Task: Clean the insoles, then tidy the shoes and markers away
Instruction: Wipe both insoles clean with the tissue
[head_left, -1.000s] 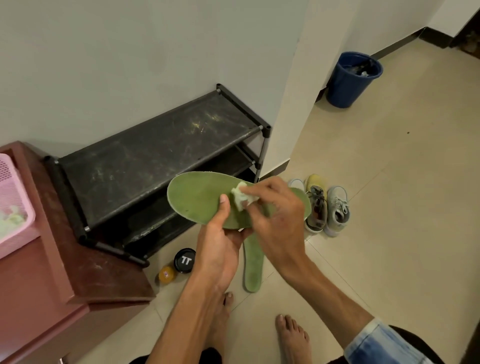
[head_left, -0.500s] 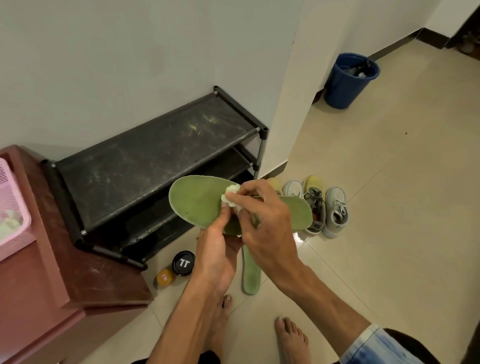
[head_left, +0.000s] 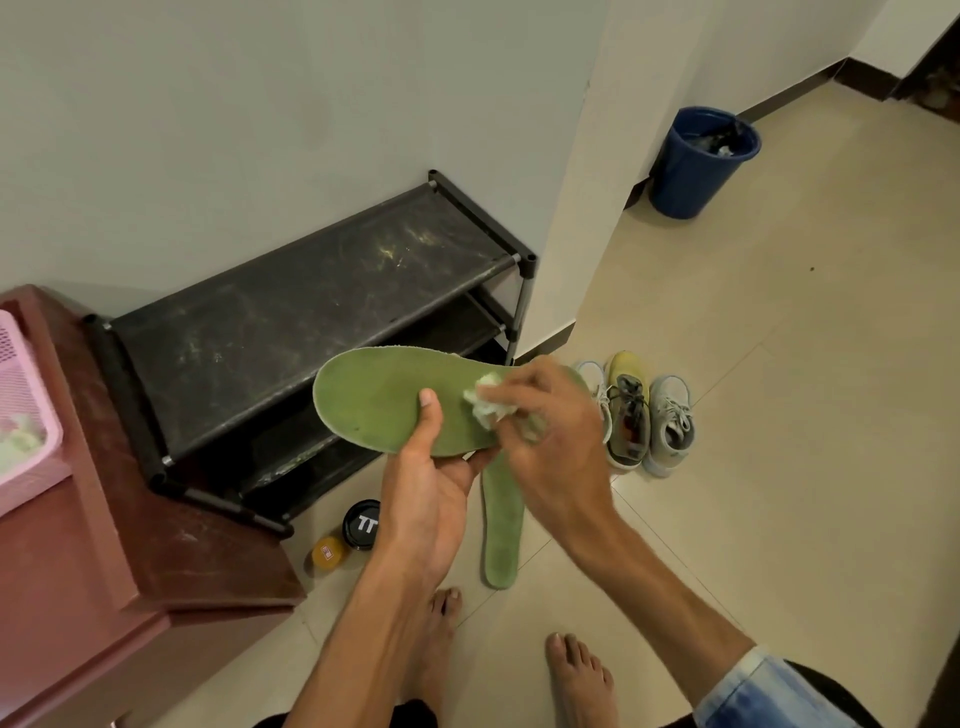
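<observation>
My left hand (head_left: 423, 491) holds a green insole (head_left: 374, 397) from below, thumb pressed on its top face. My right hand (head_left: 550, 431) pinches a small white wipe (head_left: 485, 405) against the insole's middle and covers its right end. A second green insole (head_left: 501, 535) lies on the floor below my hands. A pair of shoes stands to the right on the floor: a yellow-olive one (head_left: 626, 410) and a pale grey one (head_left: 670, 423).
A black shoe rack (head_left: 291, 317) stands against the wall. A black tin (head_left: 362, 524) and a small orange jar (head_left: 327, 553) sit on the floor before it. A maroon cabinet (head_left: 104, 545) with a pink basket (head_left: 23, 415) is left. A blue bin (head_left: 698, 161) stands far right.
My right hand has rubbed the wipe to and fro along the insole, first left and now back to the right. The left hand keeps its hold on the insole.
</observation>
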